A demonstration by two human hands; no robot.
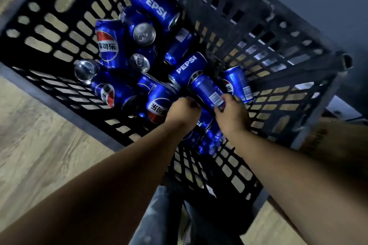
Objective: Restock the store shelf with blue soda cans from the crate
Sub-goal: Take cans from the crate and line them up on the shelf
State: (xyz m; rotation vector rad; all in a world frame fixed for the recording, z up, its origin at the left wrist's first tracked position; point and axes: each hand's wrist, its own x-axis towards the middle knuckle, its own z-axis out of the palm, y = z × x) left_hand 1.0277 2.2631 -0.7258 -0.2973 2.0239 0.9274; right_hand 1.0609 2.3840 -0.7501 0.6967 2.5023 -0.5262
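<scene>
Head view: inside the crate [49, 32], the left hand [184, 110] grips one blue can [159, 103], the right hand [232, 113] another can [208, 91].

A single head-worn wide-angle camera supplies the only view, so no second view overlaps it. It looks steeply down from above into a black slotted plastic crate [249, 32] standing on a pale wood-grain floor [39, 155]. The picture is tilted, the crate running diagonally from near left to far right. The lens sits close: both bare forearms enter from the near edge, and blue soda cans [155, 4] fill the middle. Straight lines bow toward the edges.
</scene>
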